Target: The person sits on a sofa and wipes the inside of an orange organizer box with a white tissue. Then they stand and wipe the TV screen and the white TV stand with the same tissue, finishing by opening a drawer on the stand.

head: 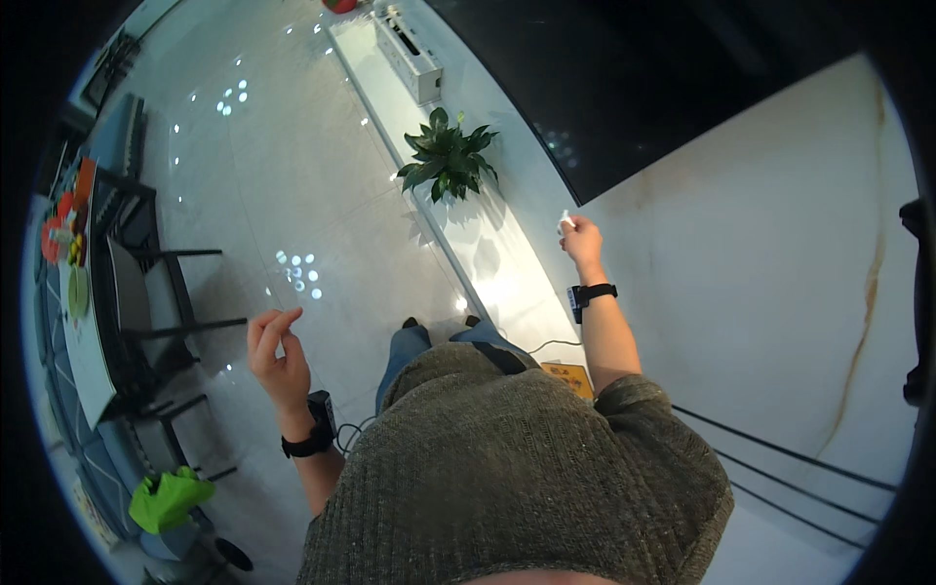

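Note:
My right hand (583, 240) is raised near the lower corner of a large black panel, perhaps a television screen (621, 88). Pinched between its thumb and fingers is a small crumpled white item, perhaps a tissue (565, 221). My left hand (279, 358) hangs over the tiled floor at the left, fingers bent and apart, holding nothing. Each wrist wears a black strap with a small box. A leafy green potted plant (450, 157) stands on a glossy white ledge (504, 256) between the hands, its pot hidden by leaves.
A long white box (409, 58) lies farther along the ledge. Dark chairs (164, 292) flank a white-topped table (84, 358) at the left. A bright green bag (168, 501) rests on a seat. Near my body are a yellow item (569, 378) and a dark cable (556, 344).

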A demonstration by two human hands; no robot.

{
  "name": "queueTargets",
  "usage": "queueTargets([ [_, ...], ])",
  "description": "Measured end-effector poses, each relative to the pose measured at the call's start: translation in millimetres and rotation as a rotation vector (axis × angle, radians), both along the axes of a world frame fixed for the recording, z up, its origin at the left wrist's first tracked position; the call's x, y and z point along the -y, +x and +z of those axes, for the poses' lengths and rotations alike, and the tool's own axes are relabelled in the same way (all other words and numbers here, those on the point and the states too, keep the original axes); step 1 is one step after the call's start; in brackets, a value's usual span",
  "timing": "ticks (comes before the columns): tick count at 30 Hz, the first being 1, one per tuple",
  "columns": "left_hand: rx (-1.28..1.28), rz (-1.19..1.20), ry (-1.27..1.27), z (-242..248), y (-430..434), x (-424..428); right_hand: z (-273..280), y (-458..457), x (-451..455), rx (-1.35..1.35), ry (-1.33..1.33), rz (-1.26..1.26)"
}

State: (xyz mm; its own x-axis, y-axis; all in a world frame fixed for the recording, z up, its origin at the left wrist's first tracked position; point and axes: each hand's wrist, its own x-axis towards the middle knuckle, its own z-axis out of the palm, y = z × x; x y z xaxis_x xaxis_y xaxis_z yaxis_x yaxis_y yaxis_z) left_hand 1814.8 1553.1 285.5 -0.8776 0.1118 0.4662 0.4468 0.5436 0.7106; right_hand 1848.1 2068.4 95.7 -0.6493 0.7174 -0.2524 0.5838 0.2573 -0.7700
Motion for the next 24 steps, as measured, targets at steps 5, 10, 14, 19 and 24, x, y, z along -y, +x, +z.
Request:
queueTargets([
  [5,-0.010,0.094,-0.024,-10.1,11.2,21.1,-16.3,-9.9,-6.1,-0.169,-0.503,-0.317],
  [10,0.017,0.207,-0.031,-21.1,25.6,39.2,-34.7,-15.8,-14.8,-0.259,-0.688,-0.479],
  [14,0.045,0.239,-0.043,-26.7,30.1,50.8,-44.1,-21.3,-18.5,-0.299,-0.796,-0.502],
  [19,0.017,0.268,-0.036,-29.8,22.7,58.8,-47.5,-38.3,-26.1,-0.396,-0.901,-0.615],
  [24,0.009,0.269,-0.036,-33.6,10.9,65.6,-55.1,-52.0,-38.0,-0.607,-1.027,-0.673],
])
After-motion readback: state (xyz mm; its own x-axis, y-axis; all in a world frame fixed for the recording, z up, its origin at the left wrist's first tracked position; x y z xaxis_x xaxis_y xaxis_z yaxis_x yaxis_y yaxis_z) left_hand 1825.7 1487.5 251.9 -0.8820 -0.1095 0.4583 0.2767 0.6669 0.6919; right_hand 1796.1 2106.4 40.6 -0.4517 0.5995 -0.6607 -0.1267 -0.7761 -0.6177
